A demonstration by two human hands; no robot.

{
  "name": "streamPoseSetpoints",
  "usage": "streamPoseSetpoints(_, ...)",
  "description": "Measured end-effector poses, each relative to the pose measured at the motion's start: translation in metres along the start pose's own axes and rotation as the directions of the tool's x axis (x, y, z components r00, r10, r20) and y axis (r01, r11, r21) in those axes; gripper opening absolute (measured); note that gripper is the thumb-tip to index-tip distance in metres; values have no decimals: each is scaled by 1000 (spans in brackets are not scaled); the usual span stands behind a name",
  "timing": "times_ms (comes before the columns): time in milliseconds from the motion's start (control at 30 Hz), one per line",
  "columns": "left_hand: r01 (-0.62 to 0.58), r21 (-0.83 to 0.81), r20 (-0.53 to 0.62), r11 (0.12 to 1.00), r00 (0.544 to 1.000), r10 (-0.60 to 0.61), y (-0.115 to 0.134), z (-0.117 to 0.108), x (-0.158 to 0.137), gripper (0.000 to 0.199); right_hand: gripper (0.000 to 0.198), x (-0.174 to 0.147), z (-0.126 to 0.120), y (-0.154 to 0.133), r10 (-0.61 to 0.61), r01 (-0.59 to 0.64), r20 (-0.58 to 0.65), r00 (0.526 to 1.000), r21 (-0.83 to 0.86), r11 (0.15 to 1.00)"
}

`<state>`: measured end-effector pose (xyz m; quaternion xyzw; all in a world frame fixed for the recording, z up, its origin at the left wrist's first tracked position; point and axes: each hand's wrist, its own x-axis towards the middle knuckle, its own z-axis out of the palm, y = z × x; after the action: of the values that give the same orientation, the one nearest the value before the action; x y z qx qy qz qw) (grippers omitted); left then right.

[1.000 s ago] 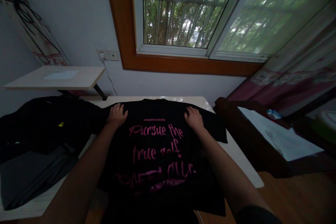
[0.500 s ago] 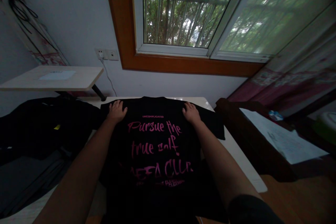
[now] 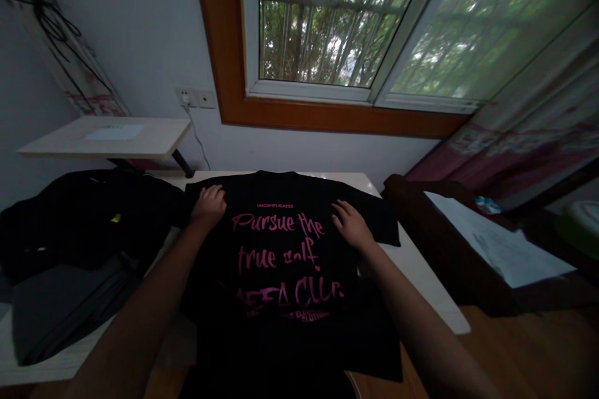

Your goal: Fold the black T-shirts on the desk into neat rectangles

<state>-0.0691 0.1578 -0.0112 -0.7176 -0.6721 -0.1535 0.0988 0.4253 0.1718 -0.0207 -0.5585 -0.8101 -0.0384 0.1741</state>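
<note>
A black T-shirt (image 3: 281, 271) with pink lettering lies spread on the pale table (image 3: 428, 283), collar toward the window and lower part reaching the near edge. My left hand (image 3: 209, 204) rests on it near the left shoulder, palm down, fingers extended over the cloth. On the right side of the print, my right hand (image 3: 352, 224) lies flat with its fingers apart, a little below the right shoulder. Neither hand grips the fabric. The shirt's bottom hem is partly lost in the dark near my body.
Dark clothes (image 3: 88, 218) and a grey garment (image 3: 70, 308) are heaped at the left. Behind them stands a small raised shelf (image 3: 154, 140) with a paper on it. A brown seat (image 3: 412, 218) bearing a white sheet (image 3: 496, 240) adjoins the right side, below the window (image 3: 337, 43).
My right hand has slid down and slightly right over the shirt, away from the shoulder edge. My left hand has shifted only slightly. The view has moved a little to the left.
</note>
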Motion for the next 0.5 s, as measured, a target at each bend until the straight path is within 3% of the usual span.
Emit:
streamPoseSetpoints(100,-42,53,-14,998,999,43,8,-17,-27,40,45,-26,-11,-10,28,-30,-33,999,-42,999)
streamPoseSetpoints(267,-52,90,98,995,994,43,20,-46,-82,42,42,-62,-36,-27,129,-136,-49,990,-184,973)
streamPoseSetpoints(500,118,205,81,972,987,-137,18,-80,-151,44,42,-89,-61,-43,209,-212,-44,977,-314,925)
